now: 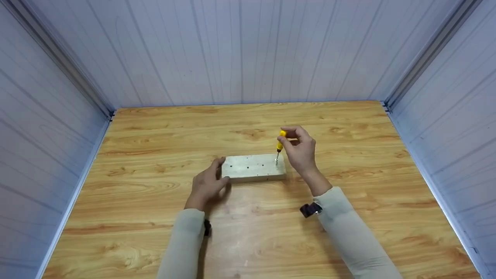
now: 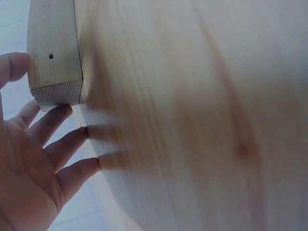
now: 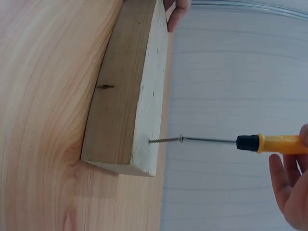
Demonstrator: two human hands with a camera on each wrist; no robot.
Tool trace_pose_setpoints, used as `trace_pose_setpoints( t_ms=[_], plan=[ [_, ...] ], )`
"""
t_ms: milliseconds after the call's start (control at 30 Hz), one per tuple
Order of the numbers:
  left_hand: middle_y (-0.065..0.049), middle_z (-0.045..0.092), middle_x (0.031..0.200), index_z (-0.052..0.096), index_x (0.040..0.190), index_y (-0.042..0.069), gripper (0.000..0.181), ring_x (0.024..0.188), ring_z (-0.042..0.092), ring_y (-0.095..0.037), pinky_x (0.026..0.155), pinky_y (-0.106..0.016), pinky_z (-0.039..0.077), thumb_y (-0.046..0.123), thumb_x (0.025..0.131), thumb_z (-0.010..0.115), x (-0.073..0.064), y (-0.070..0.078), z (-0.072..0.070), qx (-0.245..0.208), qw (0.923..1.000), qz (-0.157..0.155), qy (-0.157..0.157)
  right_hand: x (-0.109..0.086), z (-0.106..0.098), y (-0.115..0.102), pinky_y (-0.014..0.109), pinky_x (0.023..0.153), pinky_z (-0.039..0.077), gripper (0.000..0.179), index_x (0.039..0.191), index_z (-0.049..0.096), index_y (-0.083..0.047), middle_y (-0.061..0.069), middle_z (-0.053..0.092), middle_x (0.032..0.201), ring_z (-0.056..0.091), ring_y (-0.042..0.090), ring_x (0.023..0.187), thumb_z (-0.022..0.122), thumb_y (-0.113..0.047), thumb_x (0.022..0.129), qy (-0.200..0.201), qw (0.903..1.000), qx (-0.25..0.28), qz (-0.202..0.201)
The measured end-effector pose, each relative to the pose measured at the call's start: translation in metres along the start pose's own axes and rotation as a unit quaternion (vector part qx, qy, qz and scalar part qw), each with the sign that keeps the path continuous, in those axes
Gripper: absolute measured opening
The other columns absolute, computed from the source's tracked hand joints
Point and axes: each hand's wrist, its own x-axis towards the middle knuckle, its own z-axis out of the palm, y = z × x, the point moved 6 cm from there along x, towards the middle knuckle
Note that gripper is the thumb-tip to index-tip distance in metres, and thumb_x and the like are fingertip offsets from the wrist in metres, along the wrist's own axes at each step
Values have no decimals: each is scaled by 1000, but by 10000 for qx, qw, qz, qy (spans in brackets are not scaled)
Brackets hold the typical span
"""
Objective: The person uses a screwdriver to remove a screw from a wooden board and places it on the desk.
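Observation:
A pale wooden block [image 1: 254,159] lies flat on the table, with several small dark holes in its top face. My left hand [image 1: 206,185] holds the block's left end between thumb and fingers. Up in my right hand [image 1: 302,154], thumb and fingers pinch the yellow handle of a screwdriver [image 1: 279,145] above the right end. The right wrist view shows the screwdriver's shaft [image 3: 209,140] meeting the head of a screw [image 3: 166,140]. That screw stands in the block's top face, with most of its thread exposed. In the left wrist view, spread fingers [image 2: 67,147] lie by the block's end.
The wood-grain table [image 1: 155,135] stretches around the block on all sides. White panel walls [image 1: 240,54] stand along the back and both sides. A dark wrist device [image 1: 310,209] sits at the right sleeve.

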Motion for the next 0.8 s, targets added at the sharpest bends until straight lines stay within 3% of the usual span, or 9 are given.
trace_pose_setpoints(
  t_ms=[133,233,367,600,700,800],
  plan=[
    [12,40,134,31,130,39,59,122,40,-17,97,-40,33,43,75,53,0,0,0,19,10000,-18,2,4,6,7,26,64,49,17,97,58,-1,14,60,86,59,22,79,59,-5,80,-646,9977,154,136],
    [11,41,134,31,130,39,58,121,41,-17,97,-39,33,43,76,53,0,0,-1,14,10000,-22,18,8,9,15,26,65,49,17,99,57,-9,10,60,88,58,19,81,58,-6,82,-842,9962,-126,196],
    [12,41,133,31,130,39,58,121,41,-17,97,-39,33,43,76,53,0,0,-2,19,10000,-35,26,9,10,18,24,62,50,19,100,57,-18,0,62,86,60,12,80,61,-19,81,-587,9958,-693,124],
    [10,41,134,30,130,41,58,121,41,-19,96,-40,33,43,77,53,0,0,-2,13,10000,10,-7,6,8,15,20,56,50,25,91,60,-13,-1,59,88,60,10,77,65,-32,75,53,9943,-1061,-50],
    [9,41,133,30,131,40,59,120,42,-19,95,-40,34,43,77,52,1,0,-2,71,10000,-24,-43,6,7,17,21,58,50,25,93,61,-15,-1,62,86,60,9,76,64,-33,76,30,9958,-915,26],
    [10,41,134,30,130,40,59,121,41,-19,96,-40,33,43,76,52,1,0,-2,88,9999,-91,-52,7,8,11,24,63,50,22,99,61,-14,2,63,86,61,12,77,61,-26,81,-266,9971,-701,93]
  ],
)
